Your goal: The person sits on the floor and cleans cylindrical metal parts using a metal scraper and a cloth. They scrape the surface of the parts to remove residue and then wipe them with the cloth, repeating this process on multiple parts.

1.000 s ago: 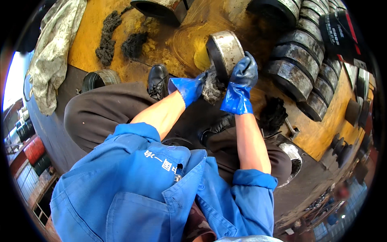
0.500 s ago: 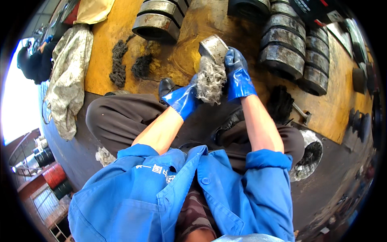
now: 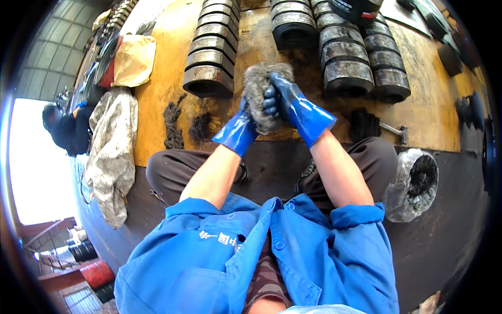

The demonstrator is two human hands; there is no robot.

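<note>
Holding a grey fibrous wad up between both gloved hands, ahead of the knees and in front of the yellow-brown surface. At the right hand, a narrow grip, fingers curled and thumb raised along the wad's right side. At the left hand, cannot tell how far closed, with fingers hidden behind the fibre; cannot see behind the wad either. Looks light, soft and loose, likely to squash readily and shed strands. Probably best to take by the thick middle, bunched in the palm, rather than by the ragged edges; with glossy, perhaps slick gloves, worth pressing firmly. Beyond, a row of metal rings; to the right, a hammer beside a black tangle.
</note>
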